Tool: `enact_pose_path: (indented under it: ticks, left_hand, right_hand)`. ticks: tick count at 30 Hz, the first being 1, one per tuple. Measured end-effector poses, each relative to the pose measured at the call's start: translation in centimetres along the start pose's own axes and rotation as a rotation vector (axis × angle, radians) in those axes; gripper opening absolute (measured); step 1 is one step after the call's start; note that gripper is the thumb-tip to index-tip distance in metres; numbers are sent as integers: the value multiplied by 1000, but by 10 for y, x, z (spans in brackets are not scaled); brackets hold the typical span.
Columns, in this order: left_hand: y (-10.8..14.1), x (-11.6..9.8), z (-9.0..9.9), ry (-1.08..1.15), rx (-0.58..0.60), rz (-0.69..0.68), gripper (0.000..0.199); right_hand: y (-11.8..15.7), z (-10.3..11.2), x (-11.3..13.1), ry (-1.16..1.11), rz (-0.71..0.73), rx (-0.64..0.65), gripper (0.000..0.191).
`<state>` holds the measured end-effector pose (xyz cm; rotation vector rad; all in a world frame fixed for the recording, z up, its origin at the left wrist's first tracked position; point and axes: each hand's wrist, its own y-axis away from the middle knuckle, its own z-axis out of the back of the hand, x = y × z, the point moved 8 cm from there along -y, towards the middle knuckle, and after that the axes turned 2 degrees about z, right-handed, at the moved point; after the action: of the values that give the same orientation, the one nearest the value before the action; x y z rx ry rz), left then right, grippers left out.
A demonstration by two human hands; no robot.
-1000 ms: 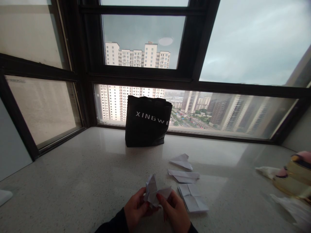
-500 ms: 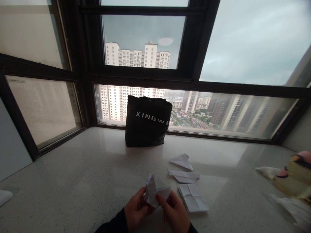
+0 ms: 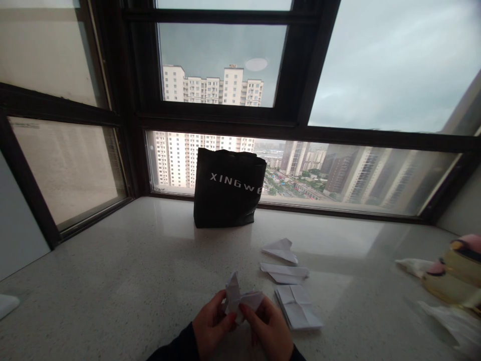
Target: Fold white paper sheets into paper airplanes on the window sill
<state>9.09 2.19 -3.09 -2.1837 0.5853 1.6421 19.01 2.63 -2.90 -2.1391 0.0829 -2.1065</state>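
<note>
A piece of folded white paper (image 3: 233,292) is held between my two hands, just above the counter. My left hand (image 3: 211,321) is closed on its left side, thumb in front. On the right side my right hand (image 3: 271,326) pinches it, the thumb pressed on the middle and fingers behind. One pointed flap stands up on the left, and another reaches to the right. Just right of my right hand lies a stack of creased paper squares (image 3: 299,308). Beyond the stack are a long folded paper strip (image 3: 285,274) and a paper plane (image 3: 281,249).
A black paper bag (image 3: 229,193) stands on the speckled white counter (image 3: 124,281) against the window. At the far right are a yellow-and-pink object (image 3: 456,273) and crumpled white wrappings (image 3: 451,323). A white object (image 3: 7,304) shows at the left edge.
My left thumb has moved up onto the front of the folded paper, near my right thumb. The paper's upright flap sits slightly lower. Everything on the counter stays put.
</note>
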Motion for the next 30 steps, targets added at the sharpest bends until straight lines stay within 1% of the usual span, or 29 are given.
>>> enact_pose_path:
  ticks: [2,5,7,12,17,19,25,27,30]
  left_hand:
    - [0,-2,0,-11,-6,-10,46]
    - [0,-8,-2,-36,20,-50,45]
    - [0,-9,-1,-40,19,-45,45]
    - [-2,0,3,-29,-31,26,45]
    - [-2,8,8,-63,-69,5,50]
    - [-1,8,9,-95,-70,-12,50]
    - [1,-5,0,-102,4,-77,44]
    - [1,-6,0,-94,3,-63,44]
    - [1,-1,2,-82,-24,2,47]
  right_hand:
    - [0,1,2,8,8,-2,26]
    - [1,2,4,3,23,-8,25]
    - [1,1,4,-9,27,-9,25]
    - [0,0,7,-19,43,-5,25]
    - [-1,0,9,-14,59,-11,29]
    - [-1,1,8,-8,52,-19,28]
    - [0,0,9,-18,74,4,23]
    - [0,-1,9,-22,76,17,22]
    - [-1,-1,9,-19,78,28,21]
